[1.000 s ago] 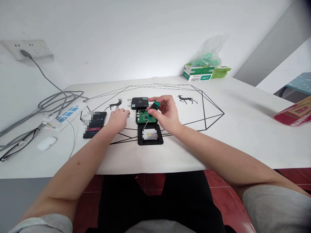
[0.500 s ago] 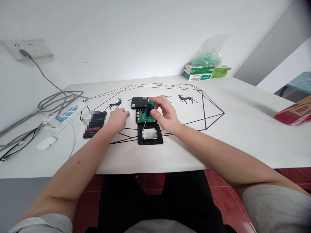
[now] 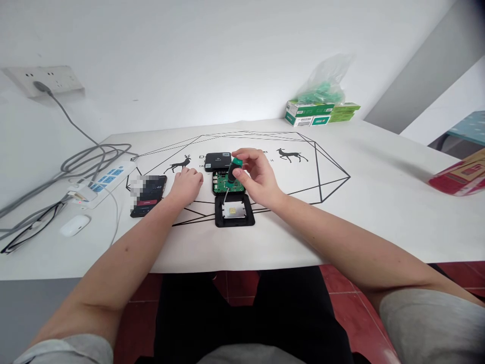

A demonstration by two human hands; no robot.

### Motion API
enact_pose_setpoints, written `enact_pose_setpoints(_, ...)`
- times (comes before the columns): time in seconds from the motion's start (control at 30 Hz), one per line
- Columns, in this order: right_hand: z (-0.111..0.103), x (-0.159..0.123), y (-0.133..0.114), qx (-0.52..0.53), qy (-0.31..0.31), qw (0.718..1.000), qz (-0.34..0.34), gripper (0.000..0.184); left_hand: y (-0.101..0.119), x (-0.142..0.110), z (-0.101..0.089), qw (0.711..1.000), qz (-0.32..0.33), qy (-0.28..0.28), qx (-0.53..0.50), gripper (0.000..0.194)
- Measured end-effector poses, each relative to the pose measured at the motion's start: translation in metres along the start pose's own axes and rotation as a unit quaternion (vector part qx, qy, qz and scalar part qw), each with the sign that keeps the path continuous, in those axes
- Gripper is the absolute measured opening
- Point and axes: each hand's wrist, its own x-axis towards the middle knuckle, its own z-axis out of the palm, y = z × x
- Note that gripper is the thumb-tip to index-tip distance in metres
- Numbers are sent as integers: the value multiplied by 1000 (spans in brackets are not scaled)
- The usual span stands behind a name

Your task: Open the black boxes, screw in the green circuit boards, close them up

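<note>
A screwdriver [image 3: 232,174] with a green and black handle stands slightly tilted over the green circuit board [image 3: 220,183], gripped by the fingers of my right hand [image 3: 260,178]. Its tip is hard to make out. The board sits in a small black case. In front lies a black cover [image 3: 235,222] with a silver metal plate [image 3: 234,210] inside. A thin pale line spans board and cover; I cannot tell if it is a wire. Behind the case lies a black square lid [image 3: 217,161]. My left hand [image 3: 187,185] rests on the table left of the case, fingers curled together, their contents hidden.
A phone [image 3: 149,196] lies left of my left hand. Further left are a power strip [image 3: 109,178], grey cables, a white earbud case [image 3: 75,225] and glasses [image 3: 32,230]. Green and white boxes [image 3: 308,114] with a plastic bag stand by the wall; a red package [image 3: 458,177] is at right.
The screwdriver handle has tilted slightly to the right with my right hand. My left fingers have shifted a little, and a small dark thing by their tips is out of sight.
</note>
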Motion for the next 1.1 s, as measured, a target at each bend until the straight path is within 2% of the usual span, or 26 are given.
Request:
enact_pose_setpoints(0.17, 4, -2, -3, 76, -3, 997, 32, 36, -1, 3, 4, 1000, -8, -8, -1, 27)
enact_pose_setpoints(0.3, 1, -3, -2, 46, 11, 999, 16, 36, -4, 6, 12, 1000, -16, -2, -18, 28)
enact_pose_setpoints(0.4, -3, -3, -4, 4, -1, 1000, 4, 32, -8, 7, 18, 999, 5, 11, -53, 27)
enact_pose_setpoints(0.57, -8, -1, -7, -25, -36, 998, -41, 30, -10, 7, 21, 994, 70, 14, -88, 28)
enact_pose_setpoints(0.73, -8, 2, -5, -43, -46, 993, -100, 28, -11, 6, 24, 990, 88, 11, -107, 30)
enact_pose_setpoints(0.97, -5, 2, -3, -78, -32, 994, -71, 29, -7, 4, 21, 989, 43, 8, -141, 24)
enact_pose_setpoints(1.1, -6, 3, -1, -46, -27, 998, -39, 34, 1, 2, 10, 976, 58, 30, -209, 18)
